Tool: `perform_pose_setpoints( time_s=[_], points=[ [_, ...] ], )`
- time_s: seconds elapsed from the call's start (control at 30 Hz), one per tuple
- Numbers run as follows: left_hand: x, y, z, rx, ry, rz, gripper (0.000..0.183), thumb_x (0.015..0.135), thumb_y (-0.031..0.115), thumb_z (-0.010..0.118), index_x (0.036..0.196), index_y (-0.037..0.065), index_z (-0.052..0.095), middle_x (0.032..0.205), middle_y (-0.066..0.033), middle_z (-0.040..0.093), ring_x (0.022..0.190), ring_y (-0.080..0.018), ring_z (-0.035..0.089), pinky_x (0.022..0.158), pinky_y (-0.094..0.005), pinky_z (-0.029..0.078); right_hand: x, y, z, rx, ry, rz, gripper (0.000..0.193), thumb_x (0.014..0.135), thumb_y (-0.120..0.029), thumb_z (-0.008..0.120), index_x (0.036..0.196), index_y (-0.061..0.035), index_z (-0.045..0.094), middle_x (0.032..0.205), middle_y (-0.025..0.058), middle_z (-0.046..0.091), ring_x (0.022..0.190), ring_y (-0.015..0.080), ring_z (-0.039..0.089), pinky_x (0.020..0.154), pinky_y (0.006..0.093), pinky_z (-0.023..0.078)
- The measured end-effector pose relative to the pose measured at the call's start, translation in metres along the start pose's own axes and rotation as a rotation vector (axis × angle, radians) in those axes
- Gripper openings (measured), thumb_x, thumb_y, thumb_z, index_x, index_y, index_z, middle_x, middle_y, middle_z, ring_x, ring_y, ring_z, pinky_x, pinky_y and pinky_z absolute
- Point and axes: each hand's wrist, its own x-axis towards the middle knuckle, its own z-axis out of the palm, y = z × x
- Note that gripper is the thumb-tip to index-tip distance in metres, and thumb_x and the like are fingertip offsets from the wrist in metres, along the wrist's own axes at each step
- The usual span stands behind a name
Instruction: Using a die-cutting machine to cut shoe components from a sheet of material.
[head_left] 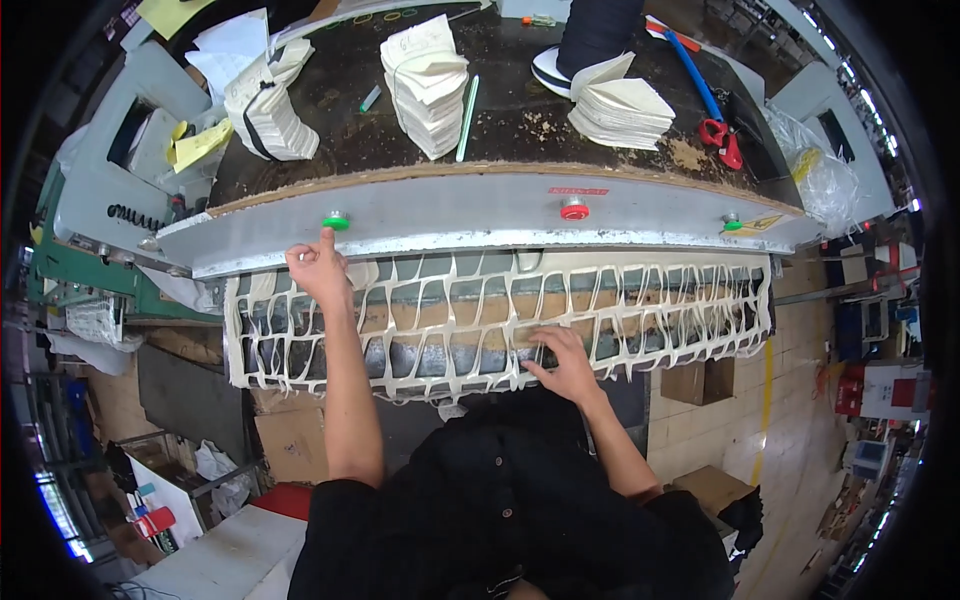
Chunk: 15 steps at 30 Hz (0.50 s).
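A white sheet with rows of cut-out holes (pixel 450 327), like a net of leftover strips, lies across the machine bed in front of me. My left hand (pixel 320 268) is raised over its left part. Its index finger stretches up to the left green button (pixel 336 222) on the grey front bar and appears to touch it; the other fingers are curled, with nothing seen in them. Lower and further right, my right hand (pixel 566 366) rests at the sheet's near edge, thumb and fingers apart. Whether its fingertips pinch a strip is hard to see, but none looks gripped.
Above the bar (pixel 450 208), a red button (pixel 575 211) and right green button (pixel 733 226) being on it, a dark tabletop holds tied stacks of cut pieces (pixel 428 95), a black thread cone (pixel 600 35), red scissors (pixel 722 140) and a pen (pixel 467 118). Cardboard boxes (pixel 697 380) stand right.
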Motion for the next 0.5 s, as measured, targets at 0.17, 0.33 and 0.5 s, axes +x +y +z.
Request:
perform_pose_setpoints(
  time_s=[0.17, 0.33, 0.5],
  points=[
    [-0.068, -0.013, -0.051, 0.374, -0.214, 0.088, 0.033, 0.104, 0.020, 0.078, 0.085, 0.009, 0.055, 0.073, 0.0052, 0.052, 0.063, -0.0051, 0.048, 0.057, -0.0247, 0.041, -0.003, -0.027, -0.028, -0.115, 0.022, 0.011, 0.045, 0.085, -0.027, 0.089, 0.122, -0.0099, 0.072, 0.134, 0.0123, 0.068, 0.130, 0.0368, 0.059, 0.114, 0.0494, 0.044],
    [-0.165, 0.028, -0.047, 0.739, -0.850, 0.098, 0.027, 0.092, 0.022, 0.085, 0.106, 0.003, 0.073, 0.089, -0.0103, 0.073, 0.081, -0.0248, 0.071, 0.074, -0.0371, 0.055, -0.008, -0.026, -0.058, -0.244, 0.006, 0.126, 0.049, 0.082, -0.028, 0.091, 0.124, -0.0093, 0.073, 0.124, 0.0137, 0.066, 0.126, 0.0376, 0.058, 0.115, 0.0510, 0.043],
    [-0.193, 0.039, -0.056, 1.039, -1.095, 0.365, 0.051, 0.086, 0.040, 0.087, 0.117, 0.002, 0.072, 0.114, -0.0173, 0.071, 0.111, -0.0411, 0.065, 0.103, -0.0515, 0.046, -0.003, -0.044, -0.069, -0.363, -0.210, 0.197, 0.061, 0.081, -0.032, 0.092, 0.132, -0.0071, 0.073, 0.124, 0.0126, 0.066, 0.126, 0.0353, 0.057, 0.111, 0.0478, 0.045]
  ],
)
